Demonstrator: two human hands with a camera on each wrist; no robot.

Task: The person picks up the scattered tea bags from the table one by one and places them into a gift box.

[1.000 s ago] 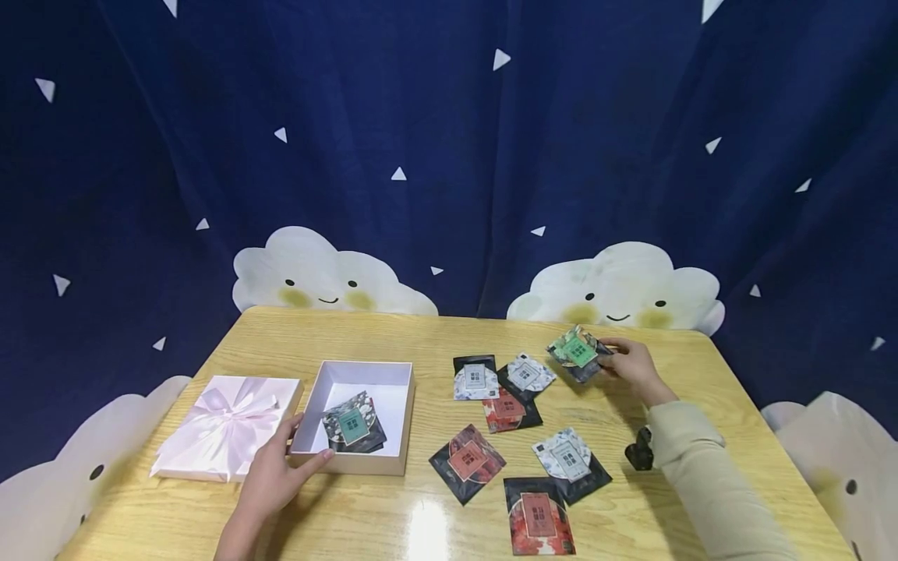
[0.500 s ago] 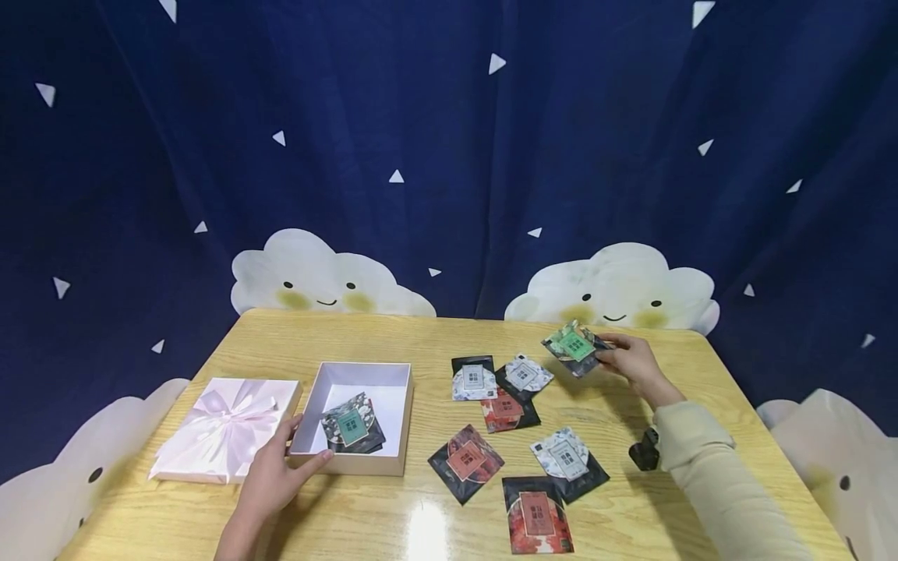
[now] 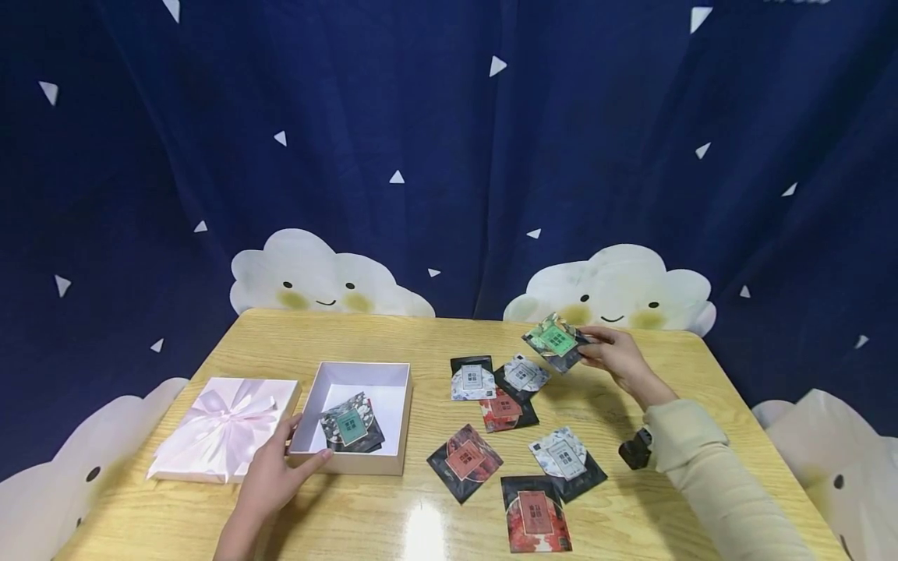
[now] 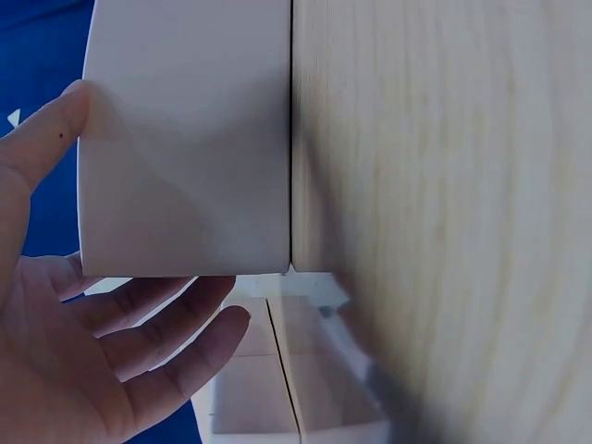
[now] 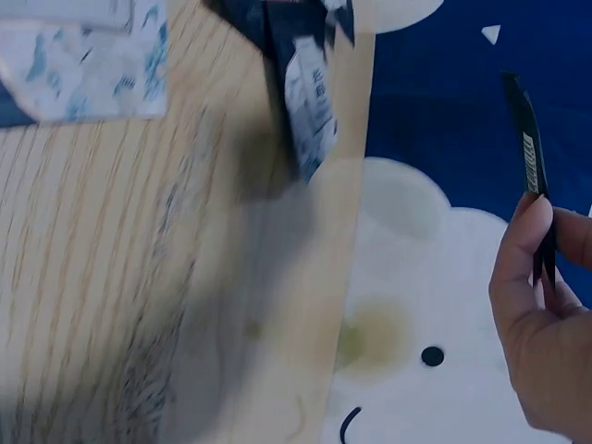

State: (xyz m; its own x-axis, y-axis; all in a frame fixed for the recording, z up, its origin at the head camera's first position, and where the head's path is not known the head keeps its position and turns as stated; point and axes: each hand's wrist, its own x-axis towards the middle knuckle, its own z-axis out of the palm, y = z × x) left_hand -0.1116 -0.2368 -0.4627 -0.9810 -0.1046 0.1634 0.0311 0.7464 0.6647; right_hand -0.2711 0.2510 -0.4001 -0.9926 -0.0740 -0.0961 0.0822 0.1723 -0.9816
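Note:
My right hand [image 3: 617, 362] pinches a square sachet [image 3: 558, 341] with a green label by its dark edge, above the table's far right. In the right wrist view this sachet [image 5: 530, 148] appears edge-on between thumb and fingers. My left hand [image 3: 273, 475] holds the near left corner of an open white box [image 3: 400, 417], thumb on its front rim and fingers along its left side. The left wrist view shows the thumb against the box wall [image 4: 185, 139], with some fingers loosely bent below. Inside the box lie overlapping sachets [image 3: 353, 426], the top one with a teal label.
A pink lid with a ribbon bow [image 3: 228, 425] sits left of the box. Several sachets with white or red labels lie right of it, including a red-label sachet [image 3: 465, 463] and a white-label sachet [image 3: 564, 460]. A small black device [image 3: 635, 449] is by the right sleeve.
My right hand has moved left and slightly up, carrying the green-label sachet. The left hand and the box have stayed in place.

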